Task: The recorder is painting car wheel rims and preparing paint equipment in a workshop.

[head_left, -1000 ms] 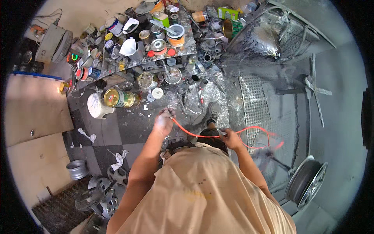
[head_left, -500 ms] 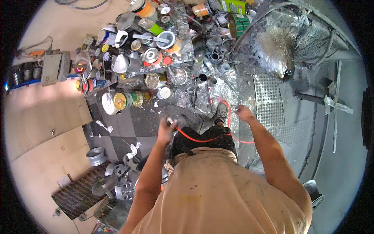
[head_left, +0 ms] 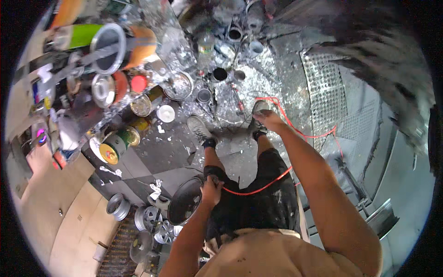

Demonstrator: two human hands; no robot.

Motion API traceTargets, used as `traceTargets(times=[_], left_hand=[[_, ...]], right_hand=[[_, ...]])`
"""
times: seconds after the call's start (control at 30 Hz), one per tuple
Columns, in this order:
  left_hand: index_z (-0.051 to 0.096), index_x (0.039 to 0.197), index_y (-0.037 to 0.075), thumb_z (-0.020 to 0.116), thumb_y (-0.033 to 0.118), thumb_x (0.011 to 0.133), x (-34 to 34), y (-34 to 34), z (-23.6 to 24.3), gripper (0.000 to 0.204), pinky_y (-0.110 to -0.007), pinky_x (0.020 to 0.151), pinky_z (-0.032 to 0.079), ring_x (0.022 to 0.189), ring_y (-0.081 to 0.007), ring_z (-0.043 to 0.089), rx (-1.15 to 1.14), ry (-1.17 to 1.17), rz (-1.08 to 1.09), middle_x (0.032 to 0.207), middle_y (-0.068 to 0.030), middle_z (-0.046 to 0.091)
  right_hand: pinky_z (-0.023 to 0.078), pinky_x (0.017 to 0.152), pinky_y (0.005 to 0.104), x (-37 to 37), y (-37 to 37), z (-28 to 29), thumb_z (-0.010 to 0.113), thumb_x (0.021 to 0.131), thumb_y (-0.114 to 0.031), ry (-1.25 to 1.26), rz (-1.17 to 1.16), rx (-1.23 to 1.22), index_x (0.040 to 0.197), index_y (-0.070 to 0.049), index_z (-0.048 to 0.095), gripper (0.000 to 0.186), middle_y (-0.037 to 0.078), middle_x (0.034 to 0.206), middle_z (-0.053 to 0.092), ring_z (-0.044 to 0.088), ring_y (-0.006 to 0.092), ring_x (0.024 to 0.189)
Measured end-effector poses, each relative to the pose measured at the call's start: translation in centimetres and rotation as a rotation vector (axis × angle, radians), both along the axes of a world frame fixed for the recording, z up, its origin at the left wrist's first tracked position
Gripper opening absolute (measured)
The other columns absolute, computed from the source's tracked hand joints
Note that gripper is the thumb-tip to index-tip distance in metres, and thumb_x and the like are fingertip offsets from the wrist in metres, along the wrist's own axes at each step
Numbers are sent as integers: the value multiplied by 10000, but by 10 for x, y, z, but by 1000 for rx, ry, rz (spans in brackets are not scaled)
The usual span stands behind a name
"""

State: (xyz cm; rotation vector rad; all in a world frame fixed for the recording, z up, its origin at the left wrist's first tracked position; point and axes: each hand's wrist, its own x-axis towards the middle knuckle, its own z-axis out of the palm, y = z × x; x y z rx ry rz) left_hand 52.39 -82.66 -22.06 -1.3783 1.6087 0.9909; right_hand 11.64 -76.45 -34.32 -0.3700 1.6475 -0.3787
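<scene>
My left hand is closed on the end of a thin orange-red hose, low in front of my black shorts. The hose curves across my legs and loops over the paint-spattered floor to the right. My right hand is raised higher, fingers closed, over my right shoe beside a bend of the hose; what it holds is too small to make out. Below and between my hands are my two shoes, the left shoe uncovered.
Left, paint cans and containers crowd a bench and floor. Empty-looking cups stand ahead. Wheel rims and a dark tyre-like round object lie lower left. A perforated mat and metal stand are at right.
My view has swung, blurring the edges and showing more of my legs. My right hand has moved up and inward toward my right shoe. My left hand sits lower, still holding the hose.
</scene>
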Motion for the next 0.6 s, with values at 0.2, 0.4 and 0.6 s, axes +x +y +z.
traceTargets(times=[0.2, 0.4, 0.6], left_hand=[[506, 1300, 44, 650, 353, 938, -56, 0, -47, 498, -549, 1083, 334, 1187, -431, 576, -91, 123, -346, 1150, -241, 666], [582, 1245, 77, 679, 346, 909, 10, -33, -24, 442, -529, 1082, 335, 1102, -404, 604, -176, 0, -412, 1081, -218, 670], [584, 1219, 62, 706, 324, 893, -42, -15, -59, 435, -542, 1072, 344, 1065, -423, 595, -55, 171, -249, 1068, -221, 657]], right_hand=[[512, 928, 460, 14, 31, -261, 680, 808, -677, 289, 103, -152, 1205, 22, 658, 804, 238, 1123, 705, 680, 373, 1066], [434, 1081, 389, 128, -182, -254, 642, 917, -564, -146, -456, -40, 1407, -63, 568, 705, 186, 1445, 573, 586, 346, 1277], [458, 981, 370, 57, -134, -364, 650, 937, -477, 259, -182, -279, 1332, -48, 636, 583, 153, 1204, 705, 631, 267, 1118]])
